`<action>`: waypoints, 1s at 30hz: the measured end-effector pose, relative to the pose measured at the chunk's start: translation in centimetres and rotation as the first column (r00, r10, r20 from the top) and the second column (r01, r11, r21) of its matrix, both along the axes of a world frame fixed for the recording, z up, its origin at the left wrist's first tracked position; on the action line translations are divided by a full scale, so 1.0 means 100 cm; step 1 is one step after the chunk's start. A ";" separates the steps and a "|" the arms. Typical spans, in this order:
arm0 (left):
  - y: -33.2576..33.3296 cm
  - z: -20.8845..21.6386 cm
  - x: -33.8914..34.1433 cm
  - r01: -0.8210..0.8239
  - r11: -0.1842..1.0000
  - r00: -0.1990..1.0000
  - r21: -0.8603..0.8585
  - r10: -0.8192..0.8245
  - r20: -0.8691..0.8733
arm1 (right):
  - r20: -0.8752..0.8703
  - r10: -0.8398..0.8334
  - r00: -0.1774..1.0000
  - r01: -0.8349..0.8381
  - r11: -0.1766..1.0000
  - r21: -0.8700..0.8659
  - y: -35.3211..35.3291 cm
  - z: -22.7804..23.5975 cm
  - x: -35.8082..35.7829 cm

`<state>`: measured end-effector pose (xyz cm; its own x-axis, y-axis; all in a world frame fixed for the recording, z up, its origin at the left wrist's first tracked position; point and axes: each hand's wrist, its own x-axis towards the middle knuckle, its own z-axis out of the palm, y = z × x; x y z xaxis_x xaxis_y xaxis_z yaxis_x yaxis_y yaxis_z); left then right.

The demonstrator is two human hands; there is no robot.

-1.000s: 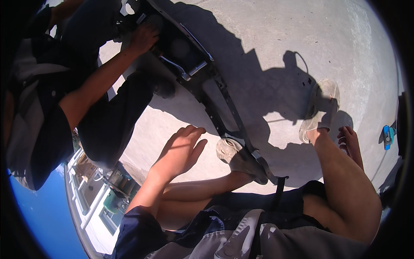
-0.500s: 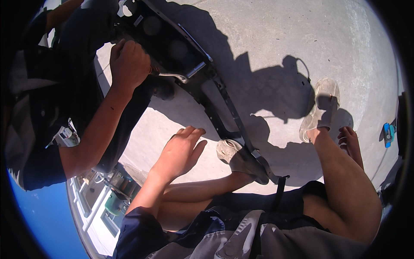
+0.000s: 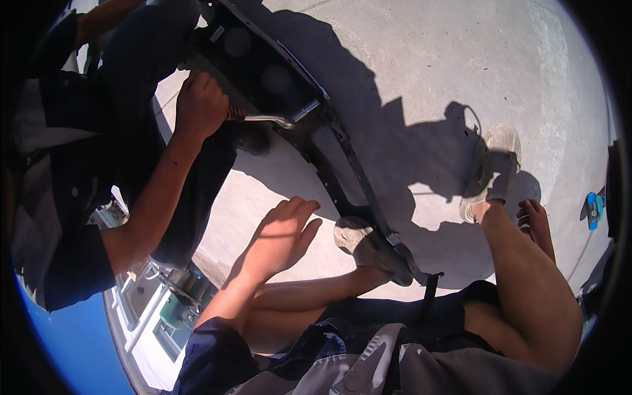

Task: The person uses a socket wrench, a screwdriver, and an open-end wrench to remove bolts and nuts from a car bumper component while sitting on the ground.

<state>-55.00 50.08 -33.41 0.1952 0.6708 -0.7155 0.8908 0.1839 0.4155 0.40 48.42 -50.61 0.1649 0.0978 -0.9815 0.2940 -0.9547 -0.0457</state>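
A long black metal frame (image 3: 283,74) runs from the upper left down to my left shoe (image 3: 363,247), its narrow end crossing over the shoe. My left hand (image 3: 283,234) hovers left of the frame. Its fingers are stretched out, the thumb is apart, and nothing is in it. My right hand (image 3: 534,220) hangs beside my right leg, partly hidden by it. Those fingers are loosely bent and slightly apart, with nothing visible in them. At the left, a co-worker's hand (image 3: 201,108) grips a ratchet wrench (image 3: 266,119) with an orange-and-black handle; its socket end meets the frame.
The co-worker's dark-clothed body (image 3: 72,151) fills the left side. My right shoe (image 3: 497,148) stands on the concrete floor (image 3: 421,39). A small blue object (image 3: 594,210) lies at the far right. Behind, at lower left, is a green machine (image 3: 176,315) by a white building.
The co-worker's wrench handle has swung slightly, and that arm has shifted a little right and down. The whole scene sits slightly lower in view. My hands keep nearly the same pose.
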 end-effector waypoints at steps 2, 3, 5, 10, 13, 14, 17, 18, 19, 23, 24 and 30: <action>0.000 0.000 -0.001 0.014 1.000 1.000 0.009 -0.014 0.008 | -0.005 -0.003 1.000 0.003 1.000 0.005 -0.003 -0.001 0.002; 0.000 -0.001 -0.002 0.022 1.000 1.000 0.005 -0.022 0.010 | -0.008 -0.004 1.000 0.004 1.000 0.008 -0.004 -0.002 0.003; -0.002 -0.005 -0.004 0.033 0.999 0.999 -0.012 -0.033 0.005 | -0.009 -0.004 1.000 0.004 1.000 0.011 -0.007 -0.002 0.005; -0.003 -0.006 -0.006 0.051 0.998 0.999 -0.036 -0.051 -0.012 | -0.006 0.019 1.000 -0.019 1.000 0.002 -0.004 0.003 -0.001; -0.003 -0.005 -0.005 0.055 0.998 0.998 -0.014 -0.055 -0.012 | 0.007 0.017 1.000 -0.017 1.000 -0.002 -0.002 0.007 -0.007; -0.003 -0.005 -0.006 0.059 0.998 0.998 -0.019 -0.059 -0.011 | 0.013 0.007 1.000 -0.007 1.000 0.002 -0.003 0.007 -0.008; -0.005 -0.007 -0.006 0.060 0.998 0.998 -0.023 -0.060 -0.008 | 0.012 -0.003 1.000 0.003 1.000 0.011 -0.003 0.007 -0.008; -0.006 -0.007 -0.006 0.053 0.998 0.999 -0.016 -0.053 -0.007 | 0.009 -0.004 1.000 0.004 1.000 0.013 -0.003 0.007 -0.008; -0.006 -0.007 -0.006 0.047 0.999 0.999 -0.009 -0.047 -0.004 | 0.007 -0.010 1.000 0.010 1.000 0.011 -0.002 0.007 -0.009; -0.003 -0.008 -0.004 0.030 0.998 0.999 -0.052 -0.031 -0.015 | 0.013 -0.028 1.000 0.028 1.000 0.006 -0.003 0.008 -0.008; -0.003 -0.009 -0.003 0.025 0.998 1.000 -0.051 -0.026 -0.013 | 0.017 -0.031 0.999 0.031 1.000 0.007 -0.003 0.009 -0.007; 0.001 -0.005 -0.002 0.007 1.000 1.000 -0.006 -0.007 -0.004 | 0.018 -0.042 0.999 0.042 0.999 0.010 -0.006 0.007 -0.005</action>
